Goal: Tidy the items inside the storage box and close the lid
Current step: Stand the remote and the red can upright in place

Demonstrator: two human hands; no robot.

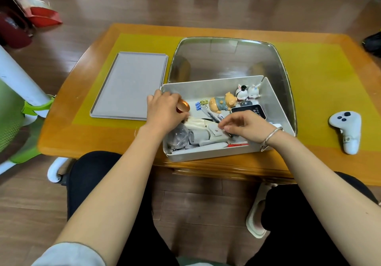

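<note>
While you sit at the table (86, 142), both hands work inside the box.
Box (206, 88): grey, rectangular, open-topped, at the table's near edge, turned askew.
Lid (129, 84): flat grey panel with a raised rim, off the box, lying just left of it on the yellow mat (321, 92).
Contents: pig figure (221, 103), two bunny figures (248, 91) at the far wall, black card (251, 109), blue clips (198, 106), clear ball (178, 137), pens and grey pieces jumbled near you.
Left hand (165, 111): your fingers curl round a copper cup (183, 106) at the box's left wall.
Right hand (245, 125): your fingers are bent down among the clutter; what they pinch, you cannot tell.
Tray (226, 59): shiny metal, behind the box.
Controller (346, 129): white, well right.
</note>
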